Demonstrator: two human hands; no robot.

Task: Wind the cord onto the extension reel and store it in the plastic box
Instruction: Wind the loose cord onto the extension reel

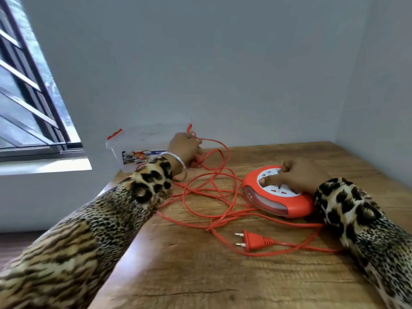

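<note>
A round orange extension reel [276, 204] with a white socket face lies flat on the wooden table [200, 275]. My right hand [296, 175] rests on top of it, fingers pressed on the white centre. Loose orange cord [214, 188] sprawls in tangled loops left of the reel. Its orange two-pin plug [254, 240] lies nearer me. My left hand [186, 150] is closed around a bunch of cord loops at the far left. Just behind that hand stands the clear plastic box [138, 141] with orange latches, against the wall.
Grey walls enclose the table at the back and right. A barred window [29, 90] with a white sill is on the left. The table's left edge drops off beside my left sleeve.
</note>
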